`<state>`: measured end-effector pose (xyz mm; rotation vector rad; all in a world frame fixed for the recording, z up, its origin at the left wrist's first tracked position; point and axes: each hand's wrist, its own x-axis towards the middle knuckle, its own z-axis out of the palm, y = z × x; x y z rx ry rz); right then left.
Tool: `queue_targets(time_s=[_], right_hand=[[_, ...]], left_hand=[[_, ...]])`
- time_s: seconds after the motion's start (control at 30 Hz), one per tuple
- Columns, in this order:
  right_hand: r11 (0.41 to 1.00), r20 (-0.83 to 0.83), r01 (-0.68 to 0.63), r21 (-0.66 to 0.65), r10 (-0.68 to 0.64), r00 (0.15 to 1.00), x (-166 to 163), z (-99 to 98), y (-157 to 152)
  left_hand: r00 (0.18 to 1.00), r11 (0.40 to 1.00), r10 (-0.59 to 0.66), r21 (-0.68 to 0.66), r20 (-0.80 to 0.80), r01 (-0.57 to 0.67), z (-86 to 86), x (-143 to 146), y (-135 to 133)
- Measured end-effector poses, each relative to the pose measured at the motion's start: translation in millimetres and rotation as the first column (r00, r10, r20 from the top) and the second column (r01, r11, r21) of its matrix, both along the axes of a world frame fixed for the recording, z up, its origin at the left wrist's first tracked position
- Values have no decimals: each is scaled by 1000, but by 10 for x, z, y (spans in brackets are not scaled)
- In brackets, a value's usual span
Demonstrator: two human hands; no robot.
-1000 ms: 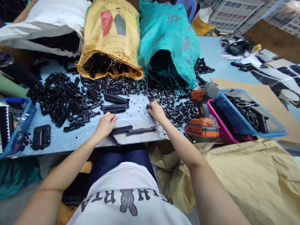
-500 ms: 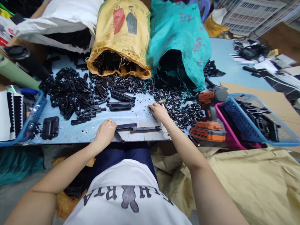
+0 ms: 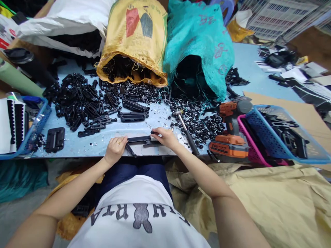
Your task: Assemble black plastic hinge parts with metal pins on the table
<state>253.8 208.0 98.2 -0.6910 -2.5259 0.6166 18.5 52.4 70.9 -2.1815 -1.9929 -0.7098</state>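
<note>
My left hand (image 3: 115,147) rests closed on the left end of a long black plastic strap part (image 3: 138,139) at the near edge of the blue table (image 3: 108,130). My right hand (image 3: 163,136) pinches a small black piece at the strap's right end. A small hammer (image 3: 185,130) lies on the table just right of my right hand, its head up by a heap of small black riveted pieces (image 3: 204,124).
A pile of black strap parts (image 3: 77,101) lies at left. A yellow sack (image 3: 134,38) and a teal sack (image 3: 199,44) spill parts behind. An orange cordless drill (image 3: 229,132) and blue and pink baskets (image 3: 279,134) stand right; another blue basket (image 3: 26,132) at left.
My right hand left the heap of small pieces and came back to the strap's right end with a small piece. The hammer now shows uncovered. My left hand stayed on the strap.
</note>
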Motion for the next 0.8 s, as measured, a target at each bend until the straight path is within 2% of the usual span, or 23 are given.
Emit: queue_targets(time_s=[0.07,0.2,0.3,0.4,0.47,0.6,0.73,0.8], right_hand=[[998,41,-12,68,9,999,-23,1,-41],[969,171,-75,235,34,985,-8,-32,-96],[934,260,-170,313,87,962,59,-111,-136],[900,319,-230,370,110,942,131,-188,-129],[881,360,-271,387,126,925,156,-213,-82],[853,439,-387,350,216,872,144,-201,89],[810,484,-494,317,310,818,124,-179,192],[815,490,-484,319,296,820,123,-188,154]], left_hand=[[1000,1000,23,-20,14,-23,-7,0,-19],[998,997,67,34,13,-68,-12,63,-77],[997,997,-75,26,-6,75,-3,138,-70],[964,965,-262,-32,-34,261,54,222,35],[946,945,-320,-85,-51,315,104,274,134],[934,930,-347,-160,-82,332,153,303,274],[886,892,-444,-158,-134,423,118,224,302],[873,881,-468,-151,-135,448,100,184,304]])
